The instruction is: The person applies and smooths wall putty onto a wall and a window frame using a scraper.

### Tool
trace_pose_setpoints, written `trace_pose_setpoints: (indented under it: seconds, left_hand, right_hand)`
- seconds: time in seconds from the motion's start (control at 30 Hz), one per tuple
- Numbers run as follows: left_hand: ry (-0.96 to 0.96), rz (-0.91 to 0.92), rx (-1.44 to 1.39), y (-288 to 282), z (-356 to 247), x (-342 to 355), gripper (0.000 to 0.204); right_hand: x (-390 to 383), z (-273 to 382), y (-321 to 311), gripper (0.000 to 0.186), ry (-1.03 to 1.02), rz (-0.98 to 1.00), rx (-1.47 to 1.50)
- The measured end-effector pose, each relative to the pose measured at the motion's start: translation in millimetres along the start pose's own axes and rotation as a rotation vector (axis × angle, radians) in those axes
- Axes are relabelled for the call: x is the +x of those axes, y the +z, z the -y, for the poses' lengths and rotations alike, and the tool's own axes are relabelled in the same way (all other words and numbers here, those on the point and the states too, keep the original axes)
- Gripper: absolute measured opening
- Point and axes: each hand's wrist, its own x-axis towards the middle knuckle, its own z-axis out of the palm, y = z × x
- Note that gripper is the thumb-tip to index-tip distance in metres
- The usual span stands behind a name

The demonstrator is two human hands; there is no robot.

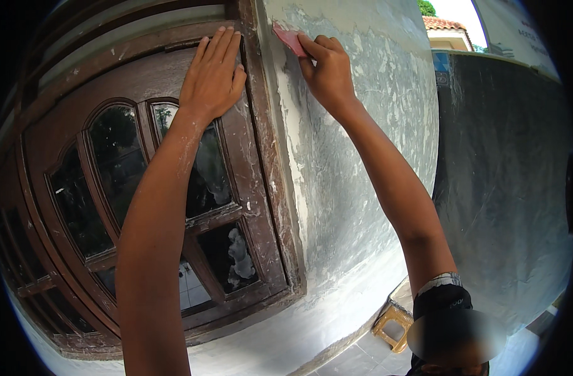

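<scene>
My left hand lies flat with fingers together against the top of a brown wooden window shutter, near its right edge. My right hand grips a small pink scraper and presses its blade against the grey, patchy plastered wall just right of the window frame. White plaster streaks run down the wall beside the frame. Both forearms reach upward from the lower edge.
The shutter has arched glass panes with smears of white on them. A dark grey wall stands to the right. Below, a small yellow stool sits on a tiled floor. A tiled roof shows at top right.
</scene>
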Motion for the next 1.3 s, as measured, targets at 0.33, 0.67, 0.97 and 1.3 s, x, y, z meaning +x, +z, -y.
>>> trace_pose_setpoints:
  seconds: [0.33, 0.67, 0.97, 1.3]
  left_hand:
    - [0.003, 0.005, 0.053, 3.7, -1.0, -0.8, 0.059]
    - [-0.002, 0.031, 0.115, 6.6, -9.4, 1.7, 0.06]
    - [0.003, 0.011, 0.148, 4.9, -1.9, -2.2, 0.061]
    - [-0.007, 0.026, 0.128, -0.4, -2.0, -4.9, 0.059]
  right_hand:
    - [12.5, -9.2, 18.0, 0.016, -0.094, 0.051, -0.172]
    - [49.3, -28.4, 20.7, 0.033, -0.118, -0.024, -0.166]
    - [-3.8, 6.2, -11.2, 0.014, -0.031, 0.068, -0.082]
    - [-22.6, 16.3, -0.6, 0.035, -0.023, 0.186, -0.138]
